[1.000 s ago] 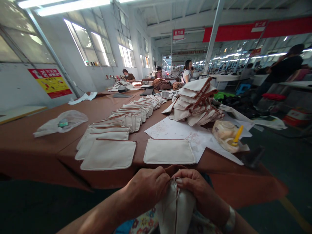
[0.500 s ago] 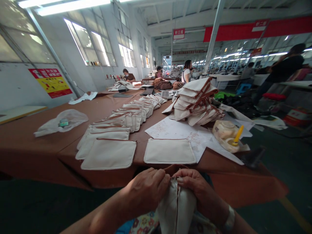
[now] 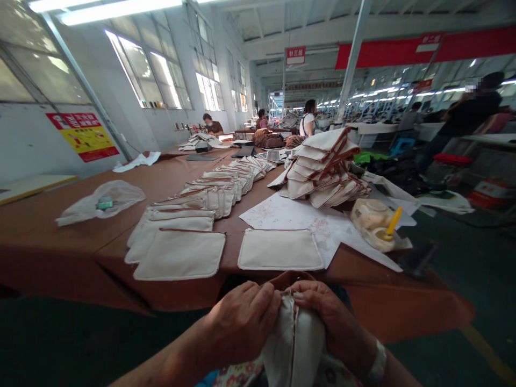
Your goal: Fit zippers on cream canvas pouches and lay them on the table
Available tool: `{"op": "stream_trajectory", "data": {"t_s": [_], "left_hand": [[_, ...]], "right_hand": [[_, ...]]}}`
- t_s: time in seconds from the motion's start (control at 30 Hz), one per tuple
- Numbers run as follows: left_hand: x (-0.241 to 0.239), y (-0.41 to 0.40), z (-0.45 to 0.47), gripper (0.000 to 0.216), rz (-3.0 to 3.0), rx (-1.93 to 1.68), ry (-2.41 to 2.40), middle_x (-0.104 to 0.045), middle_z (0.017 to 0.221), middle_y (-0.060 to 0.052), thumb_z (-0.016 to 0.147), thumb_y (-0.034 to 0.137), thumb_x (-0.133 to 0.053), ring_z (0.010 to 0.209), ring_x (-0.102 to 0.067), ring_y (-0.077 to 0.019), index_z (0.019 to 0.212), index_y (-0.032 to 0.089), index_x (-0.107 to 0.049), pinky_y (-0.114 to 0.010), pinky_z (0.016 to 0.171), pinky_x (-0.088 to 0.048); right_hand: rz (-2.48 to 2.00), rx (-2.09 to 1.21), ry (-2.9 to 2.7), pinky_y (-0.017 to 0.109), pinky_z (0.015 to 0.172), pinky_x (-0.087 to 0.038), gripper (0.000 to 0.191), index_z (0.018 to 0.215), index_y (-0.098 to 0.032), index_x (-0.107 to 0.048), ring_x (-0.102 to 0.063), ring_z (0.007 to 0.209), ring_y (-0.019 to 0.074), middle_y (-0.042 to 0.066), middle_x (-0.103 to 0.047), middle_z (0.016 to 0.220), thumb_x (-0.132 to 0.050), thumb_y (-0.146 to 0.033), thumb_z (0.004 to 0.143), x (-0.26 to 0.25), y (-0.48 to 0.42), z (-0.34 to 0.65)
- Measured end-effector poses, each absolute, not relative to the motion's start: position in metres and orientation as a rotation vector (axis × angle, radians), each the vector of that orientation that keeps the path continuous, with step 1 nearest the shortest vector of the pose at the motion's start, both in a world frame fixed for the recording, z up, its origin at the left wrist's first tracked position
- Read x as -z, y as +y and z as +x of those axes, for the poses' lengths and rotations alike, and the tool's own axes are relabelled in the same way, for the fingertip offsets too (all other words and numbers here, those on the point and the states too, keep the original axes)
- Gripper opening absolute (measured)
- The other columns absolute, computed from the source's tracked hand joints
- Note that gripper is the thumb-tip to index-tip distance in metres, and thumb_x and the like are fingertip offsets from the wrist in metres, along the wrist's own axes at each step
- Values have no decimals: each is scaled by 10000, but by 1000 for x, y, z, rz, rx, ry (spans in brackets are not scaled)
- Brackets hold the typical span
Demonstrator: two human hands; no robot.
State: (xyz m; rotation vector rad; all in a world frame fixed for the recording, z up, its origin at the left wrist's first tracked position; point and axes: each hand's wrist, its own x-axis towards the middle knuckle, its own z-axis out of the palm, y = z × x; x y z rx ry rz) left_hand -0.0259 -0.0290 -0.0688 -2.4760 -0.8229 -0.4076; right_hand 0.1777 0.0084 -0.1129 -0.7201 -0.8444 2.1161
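Observation:
Over my lap, just off the table's front edge, both hands grip a white pouch (image 3: 278, 344) with a dark brown-edged seam down its middle. My left hand (image 3: 246, 317) is closed on the pouch's upper left end, fingers bent over it. My right hand (image 3: 328, 312) pinches the same end from the right, thumb and forefinger close to the left fingertips. Brown material shows just behind the hands. On the table ahead lies a flat white pouch (image 3: 281, 250); to its left another pouch (image 3: 181, 255) fronts a long overlapping row of pouches (image 3: 212, 193).
A tall pile of white pouches with brown edges (image 3: 318, 172) sits on white paper (image 3: 282, 212). Right of it stands a cut-open plastic container (image 3: 373, 220) with a yellow-handled tool (image 3: 393, 223). A clear plastic bag (image 3: 116, 196) lies left on the brown-covered table (image 3: 60, 244). Several people work farther back.
My hands stay at the pouch's end with nearly the same grip. My left forearm has shifted slightly to the right. Nothing on the table has visibly moved.

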Motion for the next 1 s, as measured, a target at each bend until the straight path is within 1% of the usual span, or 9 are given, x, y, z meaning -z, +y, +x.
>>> {"op": "stream_trajectory", "data": {"t_s": [0.2,0.33,0.43,0.5,0.6,0.7,0.8,0.9,1.0], "left_hand": [[77,-27,-19,113,-2576,354,-1022,-594,802,-54,915,103,-472,742,-596,-187,918,142,-577,-314,649,-499],[76,-21,-17,149,-2670,508,-1141,-546,709,-18,864,59,-479,628,-521,-157,779,163,-544,-284,542,-401],[74,-14,-17,163,-2762,688,-1283,-541,676,-8,776,34,-466,558,-494,-134,735,161,-560,-272,490,-335],[74,-8,-19,177,-2798,788,-1397,-540,672,0,735,28,-454,549,-495,-118,719,161,-569,-253,496,-322],[74,0,-27,183,-2726,905,-1555,-528,660,5,749,21,-438,559,-487,-107,694,158,-546,-234,524,-325],[70,0,-36,177,-2734,974,-1577,-552,688,6,796,23,-455,605,-515,-98,719,158,-541,-210,562,-371],[63,-9,-39,139,-2802,1081,-1398,-612,815,-13,890,67,-497,722,-566,-103,859,161,-593,-212,663,-435],[60,-20,-35,123,-2785,1076,-1167,-653,893,-24,908,95,-562,817,-582,-133,981,178,-617,-260,765,-460],[60,-25,-28,108,-2772,957,-1089,-668,867,-16,908,112,-574,784,-581,-146,977,179,-625,-282,738,-465]], "right_hand": [[-684,-2146,-896,203,572,-361,184,847,-94,-704,-496,595,86,29,-624,713,-744,-240,741,119,7,176],[-696,-2114,-1029,219,554,-315,263,832,-99,-684,-456,567,82,20,-600,689,-768,-328,733,118,7,176],[-792,-1956,-1311,229,564,-290,276,839,-112,-693,-415,600,84,8,-571,711,-726,-380,779,112,5,178],[-872,-1752,-1578,247,598,-314,182,848,-135,-717,-434,655,108,15,-581,741,-665,-306,813,109,2,179],[-875,-1539,-1829,275,667,-362,112,793,-172,-743,-491,725,149,24,-619,733,-640,-172,749,108,-4,178],[-850,-1750,-1603,261,595,-334,113,776,-163,-721,-468,642,131,19,-609,683,-671,-260,749,111,-6,180],[-862,-1956,-1245,236,541,-276,247,784,-131,-666,-418,573,95,14,-593,677,-694,-377,773,113,0,182],[-852,-2002,-1162,226,547,-272,295,793,-115,-652,-406,586,86,12,-578,687,-737,-395,757,112,3,180],[-841,-1995,-1187,226,554,-278,336,787,-104,-667,-404,600,86,10,-563,683,-759,-424,748,110,1,177]]}}
